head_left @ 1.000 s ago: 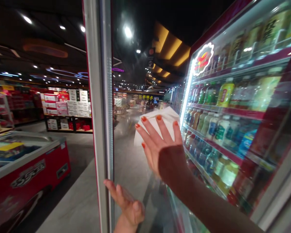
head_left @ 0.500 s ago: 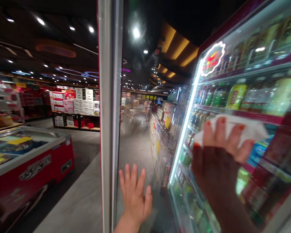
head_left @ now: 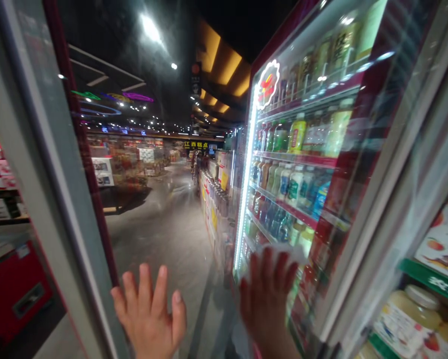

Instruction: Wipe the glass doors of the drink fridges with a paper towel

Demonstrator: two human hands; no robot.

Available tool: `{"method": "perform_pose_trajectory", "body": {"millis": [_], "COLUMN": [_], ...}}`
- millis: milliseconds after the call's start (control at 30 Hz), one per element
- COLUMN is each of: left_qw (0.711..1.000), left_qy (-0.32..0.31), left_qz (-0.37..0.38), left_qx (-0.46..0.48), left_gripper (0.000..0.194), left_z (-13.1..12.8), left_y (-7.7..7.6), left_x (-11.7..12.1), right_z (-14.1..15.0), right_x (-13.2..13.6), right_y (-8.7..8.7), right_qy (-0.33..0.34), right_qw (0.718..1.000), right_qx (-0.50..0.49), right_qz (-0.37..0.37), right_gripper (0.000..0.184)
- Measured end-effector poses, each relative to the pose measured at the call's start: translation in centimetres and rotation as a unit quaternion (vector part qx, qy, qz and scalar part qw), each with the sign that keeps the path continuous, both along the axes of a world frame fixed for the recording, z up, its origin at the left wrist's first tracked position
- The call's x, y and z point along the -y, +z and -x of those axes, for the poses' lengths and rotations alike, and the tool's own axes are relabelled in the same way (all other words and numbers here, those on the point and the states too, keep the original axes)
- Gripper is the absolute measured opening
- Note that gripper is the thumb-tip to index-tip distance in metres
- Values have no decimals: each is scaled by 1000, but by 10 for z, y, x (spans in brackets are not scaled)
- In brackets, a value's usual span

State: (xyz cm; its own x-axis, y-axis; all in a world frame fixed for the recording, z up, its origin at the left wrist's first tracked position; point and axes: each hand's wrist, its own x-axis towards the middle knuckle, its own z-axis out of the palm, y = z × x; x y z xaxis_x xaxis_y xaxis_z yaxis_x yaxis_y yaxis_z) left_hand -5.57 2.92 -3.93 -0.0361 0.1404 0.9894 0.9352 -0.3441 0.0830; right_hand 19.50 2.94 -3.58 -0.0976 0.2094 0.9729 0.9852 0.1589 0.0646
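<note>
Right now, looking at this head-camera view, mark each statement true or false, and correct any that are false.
1. The right hand presses a white cloth against the glass of the drinks cooler. True.
2. The left hand is gripping a can. False: the left hand is open with its fingers spread, and it holds nothing.
3. Bottles stand on shelves behind the cooler's glass. True.
4. The light strip along the cooler's edge is switched off. False: the light strip glows brightly.
</note>
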Motion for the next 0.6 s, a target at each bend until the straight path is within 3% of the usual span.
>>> {"method": "perform_pose_trajectory", "body": {"millis": [67, 133, 167, 233, 333, 400, 500, 533, 600], "left_qw": [1000, 1000, 1000, 1000, 1000, 1000, 999, 999, 999], "left_qy": [2, 3, 4, 6, 11, 12, 14, 14, 13], "left_qz": [-1, -6, -9, -13, -15, -14, -16, -16, -15], "left_qx": [1, -5, -9, -15, -13, -20, -34, -38, -40], "left_gripper": [86, 86, 87, 87, 86, 86, 86, 86, 87], "left_z": [3, 4, 4, 3, 1, 1, 3, 3, 3], "left_y": [-3, -4, -3, -1, 2, 3, 5, 5, 7], "left_x": [-1, -2, -2, -1, 0, 1, 2, 3, 3], "right_z": [13, -4, -21, -49, -42, -7, 28, 25, -2], "right_x": [9, 13, 12, 5, -4, 1, 17, 20, 21], "right_y": [-37, -61, -63, -51, -30, -40, -77, -87, -91], "right_qy": [59, 70, 52, 4, -37, -5, 71, 80, 65], "right_qw": [991, 984, 989, 1000, 991, 998, 992, 990, 994], "right_qx": [116, 162, 139, 19, -131, -67, 100, 115, 86], "right_qz": [-3, -3, -3, -5, -4, 10, 27, 24, 7], "right_gripper": [75, 76, 80, 84, 83, 80, 61, 59, 73]}}
